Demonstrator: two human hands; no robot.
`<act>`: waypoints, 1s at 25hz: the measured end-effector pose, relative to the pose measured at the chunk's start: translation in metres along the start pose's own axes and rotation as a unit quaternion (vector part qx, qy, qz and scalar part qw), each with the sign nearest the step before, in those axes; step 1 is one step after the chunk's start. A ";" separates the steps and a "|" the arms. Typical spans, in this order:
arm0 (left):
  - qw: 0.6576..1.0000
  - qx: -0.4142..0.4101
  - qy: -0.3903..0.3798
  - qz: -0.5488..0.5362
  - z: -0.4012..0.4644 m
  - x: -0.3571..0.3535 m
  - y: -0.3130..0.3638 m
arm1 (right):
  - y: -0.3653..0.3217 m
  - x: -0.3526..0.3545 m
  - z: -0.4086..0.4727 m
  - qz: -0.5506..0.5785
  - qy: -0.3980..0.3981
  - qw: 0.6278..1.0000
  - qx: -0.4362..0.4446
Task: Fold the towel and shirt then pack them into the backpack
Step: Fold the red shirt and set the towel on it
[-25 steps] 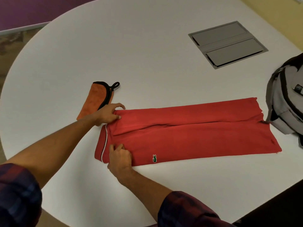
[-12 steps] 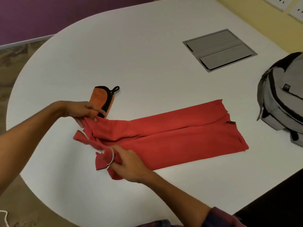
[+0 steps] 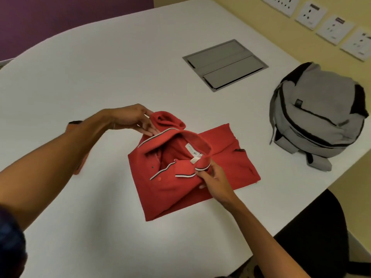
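Note:
The red polo shirt (image 3: 180,189) lies at the middle of the white table (image 3: 100,77), its collar end lifted and carried over the lower half. My left hand (image 3: 132,119) pinches the far collar corner, held above the table. My right hand (image 3: 212,177) pinches the near collar corner by the white label. The grey and black backpack (image 3: 319,119) lies at the table's right edge. The orange towel (image 3: 80,165) is almost wholly hidden behind my left forearm; only a sliver shows.
A grey metal cable hatch (image 3: 224,64) is set into the table beyond the shirt. Wall sockets (image 3: 333,27) line the yellow wall at the top right. A dark chair seat (image 3: 313,233) sits below the table's near right edge.
Both hands lifted the shirt's collar end off the table and carried it rightward over the rest, halving the shirt's length. The view shifted right, showing the whole backpack.

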State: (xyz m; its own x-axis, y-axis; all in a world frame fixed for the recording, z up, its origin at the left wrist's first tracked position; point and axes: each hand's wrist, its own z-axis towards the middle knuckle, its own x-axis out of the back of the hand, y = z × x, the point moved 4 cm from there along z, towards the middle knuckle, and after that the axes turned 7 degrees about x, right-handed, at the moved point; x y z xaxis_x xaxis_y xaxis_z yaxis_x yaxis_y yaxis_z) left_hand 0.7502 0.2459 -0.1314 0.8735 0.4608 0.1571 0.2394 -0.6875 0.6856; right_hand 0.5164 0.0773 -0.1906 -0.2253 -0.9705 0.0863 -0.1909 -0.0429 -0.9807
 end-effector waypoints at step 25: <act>0.920 0.039 0.159 0.357 0.199 -0.122 0.019 | 0.108 0.128 -0.038 -0.133 0.335 0.894 -0.268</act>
State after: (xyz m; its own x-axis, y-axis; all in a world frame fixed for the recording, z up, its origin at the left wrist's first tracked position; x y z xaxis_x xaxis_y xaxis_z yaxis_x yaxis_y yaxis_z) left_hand 0.7325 0.0645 -0.2788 0.6553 0.0091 0.7553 -0.3060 -0.9110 0.2764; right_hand 0.4309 -0.0425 -0.2790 -0.5903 -0.5758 0.5657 -0.7123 0.0419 -0.7006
